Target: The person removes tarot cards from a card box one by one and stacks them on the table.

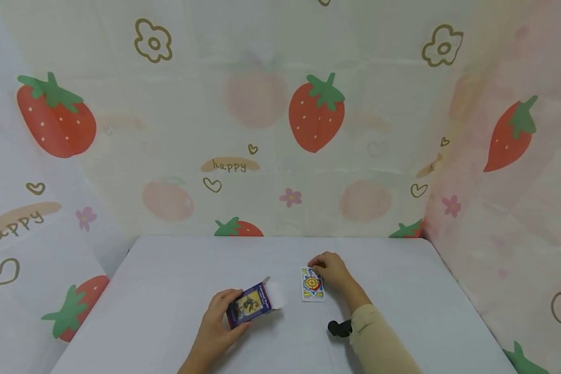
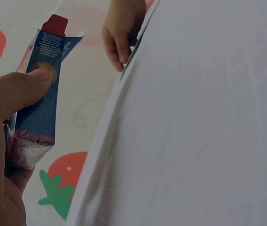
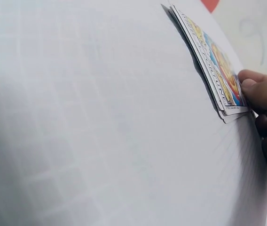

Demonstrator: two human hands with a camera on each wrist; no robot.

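Observation:
My left hand grips a dark blue tarot card box with a yellow picture on its front; the box is tilted, its end flap standing open toward the right. In the left wrist view the thumb presses on the box's narrow printed side. To the right, a small stack of tarot cards lies face up on the table, a wheel picture on top. My right hand pinches the stack at its far edge. Seen in the right wrist view, the thumb rests on the top card, and the stack's edges are slightly uneven.
A white cloth covers the table. Behind it and at both sides hang curtains printed with strawberries and flowers. A black device sits at the right wrist beside the beige sleeve.

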